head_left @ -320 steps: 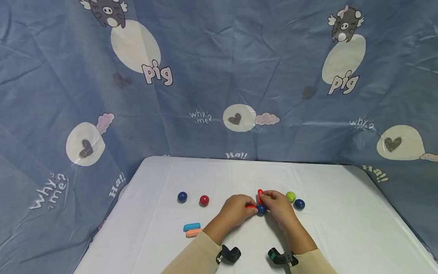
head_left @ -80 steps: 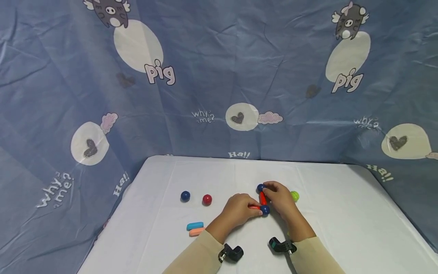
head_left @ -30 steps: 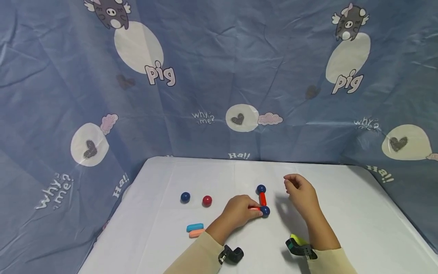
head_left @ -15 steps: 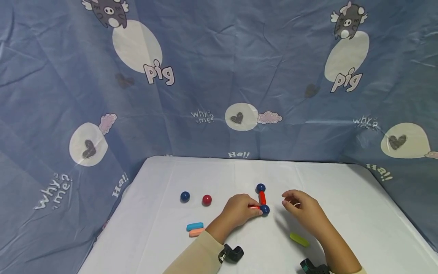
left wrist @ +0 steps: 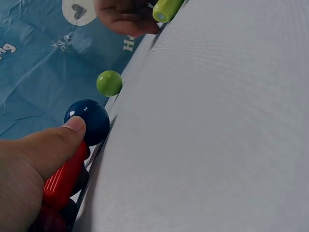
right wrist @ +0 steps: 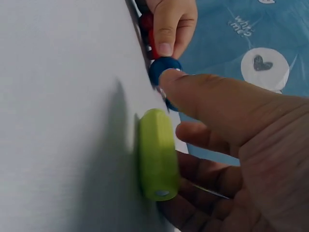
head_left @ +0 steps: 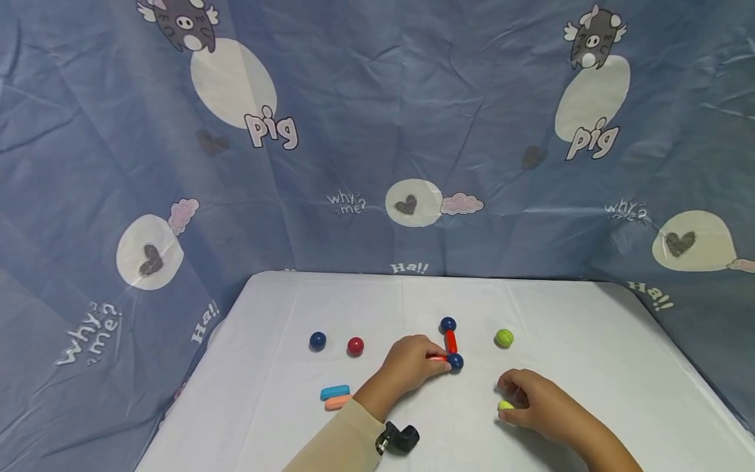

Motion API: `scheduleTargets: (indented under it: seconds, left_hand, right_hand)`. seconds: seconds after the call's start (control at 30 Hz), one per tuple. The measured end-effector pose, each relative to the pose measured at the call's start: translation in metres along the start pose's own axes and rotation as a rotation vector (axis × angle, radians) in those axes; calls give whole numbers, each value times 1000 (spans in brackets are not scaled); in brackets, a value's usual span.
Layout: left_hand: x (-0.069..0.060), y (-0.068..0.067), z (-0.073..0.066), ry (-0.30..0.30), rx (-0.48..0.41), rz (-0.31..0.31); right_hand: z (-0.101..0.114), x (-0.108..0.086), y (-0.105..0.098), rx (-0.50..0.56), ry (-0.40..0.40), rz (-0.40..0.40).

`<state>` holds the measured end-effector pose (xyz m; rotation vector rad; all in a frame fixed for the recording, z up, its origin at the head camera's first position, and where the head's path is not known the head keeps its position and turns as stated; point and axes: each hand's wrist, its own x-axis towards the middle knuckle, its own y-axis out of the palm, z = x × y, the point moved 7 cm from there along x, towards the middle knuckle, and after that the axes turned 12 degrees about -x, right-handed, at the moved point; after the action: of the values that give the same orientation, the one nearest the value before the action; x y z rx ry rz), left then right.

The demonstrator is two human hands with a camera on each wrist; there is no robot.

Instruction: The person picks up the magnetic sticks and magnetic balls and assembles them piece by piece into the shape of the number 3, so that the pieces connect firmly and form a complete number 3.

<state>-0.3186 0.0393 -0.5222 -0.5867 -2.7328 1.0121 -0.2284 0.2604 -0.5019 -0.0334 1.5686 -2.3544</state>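
My left hand [head_left: 411, 361] pinches a red magnetic stick [left wrist: 65, 179] lying on the table, its thumb against the blue ball [head_left: 455, 362] at that stick's right end. From this ball a second red stick [head_left: 451, 341] runs away from me to another blue ball [head_left: 448, 324], forming an angle. My right hand [head_left: 539, 404] is around a yellow-green stick [right wrist: 158, 154] on the table. In the right wrist view its thumb stands apart from the stick, and its curved fingers lie behind it; whether they touch it is unclear.
A green ball [head_left: 504, 338] sits beyond my right hand. At the left are a loose blue ball [head_left: 317, 341] and a red ball [head_left: 355, 347]. Nearer me lie a light-blue stick [head_left: 335, 393] and an orange stick [head_left: 337, 402], beside my left forearm. The table [head_left: 283, 432] is white-covered.
Earlier, my right hand set a blue ball at the second red stick's far end and let go. Since then it has moved right and down to the yellow-green stick. My left hand stays put.
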Motion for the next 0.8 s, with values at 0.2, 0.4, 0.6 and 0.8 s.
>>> scheduleTargets:
  seconds: [0.2, 0.4, 0.6, 0.8]
  left_hand:
    - [0, -1, -1, 8, -4, 0]
    - [1, 0, -1, 10, 2, 2]
    - [2, 0, 1, 6, 0, -6]
    - [0, 0, 1, -3, -11, -2]
  right_hand:
    - [-7, 2, 7, 6, 96, 16]
    - [-9, 1, 8, 7, 92, 18]
    - [-8, 0, 6, 6, 23, -6]
    - [-9, -2, 5, 19, 39, 18]
